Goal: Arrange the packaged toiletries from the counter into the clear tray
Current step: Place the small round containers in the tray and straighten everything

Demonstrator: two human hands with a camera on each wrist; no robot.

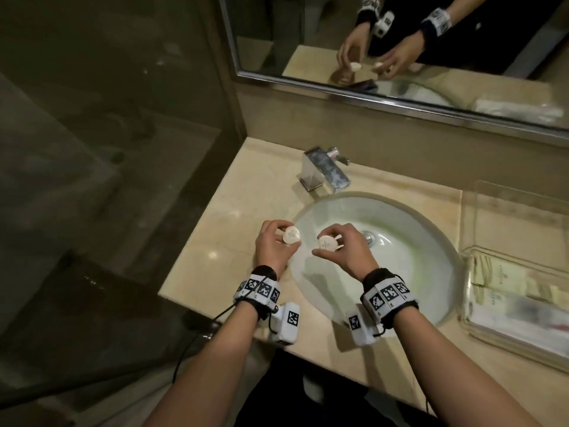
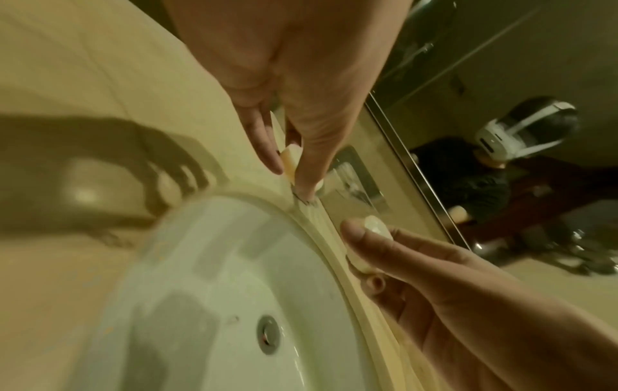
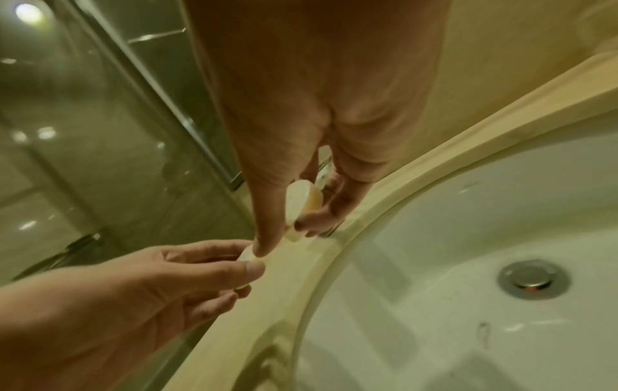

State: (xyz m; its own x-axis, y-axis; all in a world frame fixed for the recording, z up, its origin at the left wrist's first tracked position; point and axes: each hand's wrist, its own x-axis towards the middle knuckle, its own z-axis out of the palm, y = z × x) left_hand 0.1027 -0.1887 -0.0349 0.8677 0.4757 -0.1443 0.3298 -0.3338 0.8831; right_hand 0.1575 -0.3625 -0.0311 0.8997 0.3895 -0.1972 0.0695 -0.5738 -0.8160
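Observation:
My left hand (image 1: 275, 238) pinches a small round wrapped soap (image 1: 76, 235) above the counter by the sink's left rim. That pack also shows in the left wrist view as a pale disc (image 2: 290, 161) between thumb and fingers. My right hand (image 1: 345, 246) pinches a second round wrapped soap (image 1: 327, 242) over the basin; the right wrist view shows this second soap (image 3: 302, 203) in its fingertips. The clear tray (image 1: 480, 329) sits on the counter at the right and holds several flat packaged toiletries (image 1: 505, 288).
A white sink (image 1: 409, 251) with a metal drain (image 1: 369, 237) lies between the hands and the tray. A chrome faucet (image 1: 326, 171) stands behind it. A mirror (image 1: 400, 41) runs along the back wall. A glass shower partition (image 1: 107, 149) borders the counter's left edge.

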